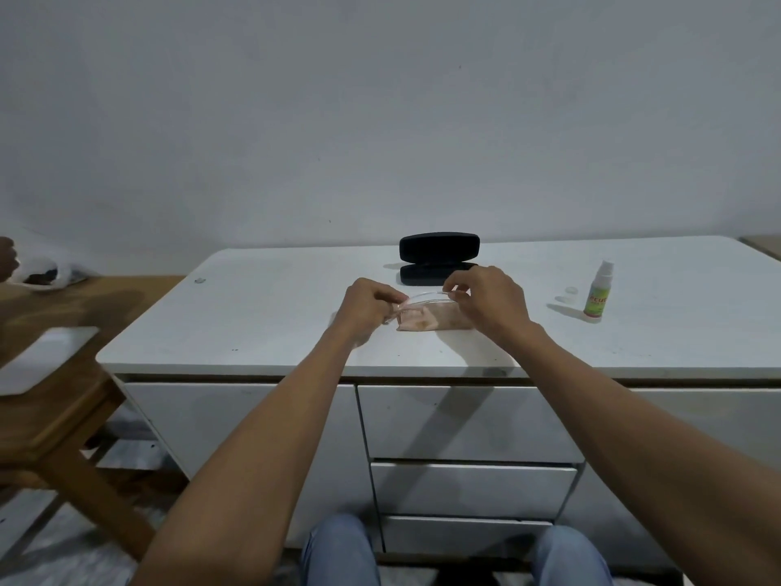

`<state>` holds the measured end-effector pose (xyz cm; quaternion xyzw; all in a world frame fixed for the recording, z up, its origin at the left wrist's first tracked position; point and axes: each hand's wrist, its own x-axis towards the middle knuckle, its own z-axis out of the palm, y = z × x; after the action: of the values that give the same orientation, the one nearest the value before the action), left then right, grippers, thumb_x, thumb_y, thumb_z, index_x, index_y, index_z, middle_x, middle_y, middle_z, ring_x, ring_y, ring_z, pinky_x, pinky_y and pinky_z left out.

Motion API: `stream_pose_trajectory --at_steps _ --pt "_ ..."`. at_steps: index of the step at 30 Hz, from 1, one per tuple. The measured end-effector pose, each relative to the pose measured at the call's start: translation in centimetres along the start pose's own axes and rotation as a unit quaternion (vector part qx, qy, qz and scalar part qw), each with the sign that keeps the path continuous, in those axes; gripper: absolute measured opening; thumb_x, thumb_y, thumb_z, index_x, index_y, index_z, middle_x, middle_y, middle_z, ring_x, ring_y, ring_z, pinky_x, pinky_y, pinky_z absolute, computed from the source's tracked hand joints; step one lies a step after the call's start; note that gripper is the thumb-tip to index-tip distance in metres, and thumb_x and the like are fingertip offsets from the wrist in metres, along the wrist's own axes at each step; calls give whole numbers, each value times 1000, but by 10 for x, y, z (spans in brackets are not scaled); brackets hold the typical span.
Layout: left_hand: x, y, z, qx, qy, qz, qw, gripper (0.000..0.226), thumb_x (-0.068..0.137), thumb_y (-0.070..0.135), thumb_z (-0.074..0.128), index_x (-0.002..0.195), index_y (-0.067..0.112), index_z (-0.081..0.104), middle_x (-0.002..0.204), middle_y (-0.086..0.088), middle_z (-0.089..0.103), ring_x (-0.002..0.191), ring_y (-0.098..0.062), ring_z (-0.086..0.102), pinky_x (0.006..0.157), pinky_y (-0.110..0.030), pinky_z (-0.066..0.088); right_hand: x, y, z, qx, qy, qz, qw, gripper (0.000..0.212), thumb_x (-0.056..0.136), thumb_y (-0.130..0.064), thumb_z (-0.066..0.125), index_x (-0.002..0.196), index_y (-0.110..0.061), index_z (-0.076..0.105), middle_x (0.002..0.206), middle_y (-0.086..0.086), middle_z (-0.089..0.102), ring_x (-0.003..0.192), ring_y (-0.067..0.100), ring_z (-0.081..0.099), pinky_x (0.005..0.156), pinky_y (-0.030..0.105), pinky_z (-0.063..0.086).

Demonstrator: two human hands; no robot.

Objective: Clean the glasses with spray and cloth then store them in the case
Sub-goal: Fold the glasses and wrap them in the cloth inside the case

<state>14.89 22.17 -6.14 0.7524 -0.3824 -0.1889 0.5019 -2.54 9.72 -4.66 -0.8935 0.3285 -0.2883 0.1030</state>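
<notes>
We see left hand [368, 305] and right hand [486, 299] pinching clear glasses [424, 296], seemingly; cloth [427, 321] beneath hands, open case [439, 258] just beyond.

We cannot read the spray bottle [597, 293] label; our hands [486, 299] hide much of the clear glasses [424, 295].

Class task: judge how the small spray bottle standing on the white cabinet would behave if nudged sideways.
The spray bottle stands upright, tall and narrow, so it would probably tip rather than slide. It looks small and plastic, so likely light. Its round body might roll once down on the cabinet top.
</notes>
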Motion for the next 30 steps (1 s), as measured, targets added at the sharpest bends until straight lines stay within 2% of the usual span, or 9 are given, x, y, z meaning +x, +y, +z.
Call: stream_pose_trajectory --at_steps 6,9,13,17,21,25,30 --pt "-2 3 -4 -4 -10 5 1000 24 88 -13 62 100 0 79 86 -11 71 65 -13 56 53 -15 45 0 0 2 -11 -16 -11 1000 19 96 -25 65 108 -28 79 105 -4 75 103 17 58 69 28 37" --pt "-2 4 -3 24 9 52 998 22 90 7 70 108 14 79 97 -3 73 75 -14 59 59 -17 48 0 7 -2 23 -10 -16 1000 23 95 -26 68 117 -30 74 105 -7 74 109 19 55 72 30 40" --pt "-6 7 -7 102 -31 89 990 37 77 33 84 113 33 77 109 7 71 84 -12 60 71 -20 45 -3 18 -8 13 -53 -46 997 27 91 -34 72 118 -30 73 105 -6 74 111 19 54 73 33 45" --pt "-14 12 -9 207 -65 115 969 45 75 39 85 118 31 76 120 5 72 94 -10 55 77 -26 43 -7 27 -8 15 -81 -49 995 30 85 -45 72 112 -33 75 106 -6 75 109 20 56 74 33 47" --pt "-17 16 -10 256 -68 118 957 52 72 42 84 122 35 73 122 2 71 101 -13 58 81 -29 46 -8 28 -9 6 -118 -37 992 46 77 -58 77 117 -37 69 111 -3 74 110 20 57 78 33 47" --pt "-15 17 -9 287 -77 105 949 57 71 46 85 125 37 71 122 2 71 107 -17 62 90 -34 52 -5 27 -8 10 -157 -23 987 53 73 -54 82 120 -40 62 116 1 73 108 23 59 84 35 49" --pt "-11 15 -9 306 -94 114 941 59 74 48 83 130 35 68 121 1 70 96 -14 58 82 -29 46 -1 29 -11 16 -186 -29 982 48 77 -50 79 121 -41 61 119 -1 72 108 20 58 85 35 47"
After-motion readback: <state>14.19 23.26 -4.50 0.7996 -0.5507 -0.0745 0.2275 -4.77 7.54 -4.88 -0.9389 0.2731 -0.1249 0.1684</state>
